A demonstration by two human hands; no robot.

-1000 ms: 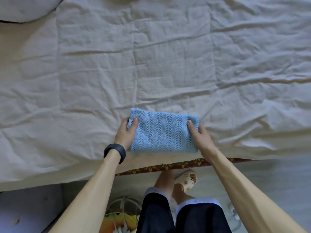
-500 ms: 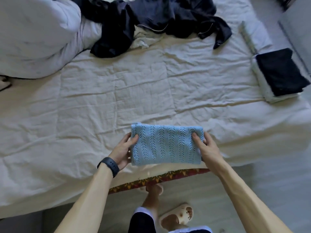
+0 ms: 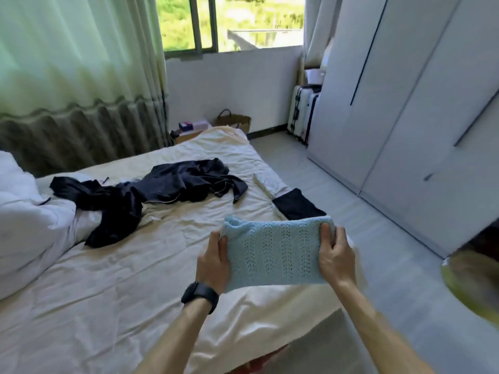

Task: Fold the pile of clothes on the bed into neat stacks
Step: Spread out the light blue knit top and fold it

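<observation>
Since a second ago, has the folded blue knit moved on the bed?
Yes. The blue knit, gripped by left hand and right hand, is off the bed, nearer the dark folded stack.

The left hand [image 3: 213, 261] and right hand [image 3: 336, 256] each grip a short end of a folded light-blue openwork knit garment [image 3: 272, 255], holding it up over the cream-sheeted bed [image 3: 108, 292]. A black band [image 3: 199, 295] circles the left wrist. Farther back, a rumpled heap of dark navy clothes [image 3: 162, 190] sprawls across the sheet, and a folded dark garment [image 3: 298, 205] lies at the bed's right edge.
</observation>
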